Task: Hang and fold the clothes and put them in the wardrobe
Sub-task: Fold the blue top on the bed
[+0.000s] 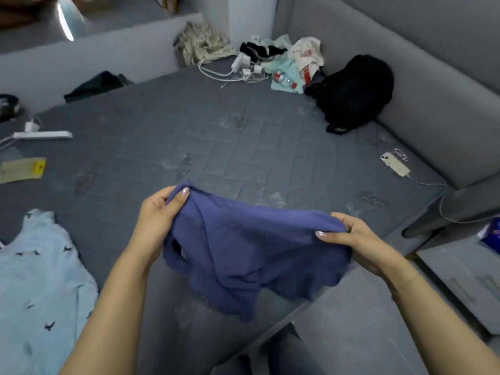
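A blue-purple garment (243, 253) is held up at the lower centre of the frame, above the near edge of a grey mattress (216, 136). Its upper edge is pinched at one end by the left hand (159, 212), fingers curled round the cloth, and at the other end by the right hand (357, 239), thumb and fingers closed on the fabric. The rest hangs crumpled between them, the lowest folds seeming to reach the mattress.

Several slips can be foreseen. The cloth is bunched rather than spread, so creases are likely to be folded in unless it is shaken flat first. Both grips are taken on small bits of edge, so a corner could be lost if the garment is snapped hard. A light blue shirt with dark bird prints (40, 288) lies at the lower left and could be dragged or covered if the fold is laid towards it.

Little writing can be read. A yellow-marked card (23, 169) at the left edge and a red-labelled bottle (284, 79) at the upper centre carry print too small to make out, and no brand can be told on the phone (393, 163) at the right
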`<state>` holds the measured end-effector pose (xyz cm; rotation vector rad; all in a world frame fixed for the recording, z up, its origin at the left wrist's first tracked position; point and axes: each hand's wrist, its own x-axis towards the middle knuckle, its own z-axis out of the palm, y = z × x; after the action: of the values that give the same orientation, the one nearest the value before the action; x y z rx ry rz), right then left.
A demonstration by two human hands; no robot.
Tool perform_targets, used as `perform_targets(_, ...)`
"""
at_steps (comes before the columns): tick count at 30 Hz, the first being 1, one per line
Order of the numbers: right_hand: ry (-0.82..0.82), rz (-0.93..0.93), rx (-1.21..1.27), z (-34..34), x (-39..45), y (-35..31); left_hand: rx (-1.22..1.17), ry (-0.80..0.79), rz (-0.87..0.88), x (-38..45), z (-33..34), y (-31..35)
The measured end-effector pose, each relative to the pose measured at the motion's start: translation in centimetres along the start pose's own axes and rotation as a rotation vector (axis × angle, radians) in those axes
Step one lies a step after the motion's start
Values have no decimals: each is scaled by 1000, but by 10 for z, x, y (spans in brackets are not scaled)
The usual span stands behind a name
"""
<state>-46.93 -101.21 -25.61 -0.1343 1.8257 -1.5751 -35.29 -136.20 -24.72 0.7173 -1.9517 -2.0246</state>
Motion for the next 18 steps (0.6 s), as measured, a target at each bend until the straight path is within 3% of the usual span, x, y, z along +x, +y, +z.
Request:
perform_targets(5,-89,-10,72,-4,-29,-37,57,-64,128,12,3,61)
perform_targets(10,204,-162,-331,-11,-48,-56,190,-148,241,9,6,98)
perform_targets(15,536,-489,-415,-31,-67,-78,352,-283,266,-1,18,116)
perform_targets(18,602,-584,-314,-44,-75,-89,437,-327,261,-12,34,126)
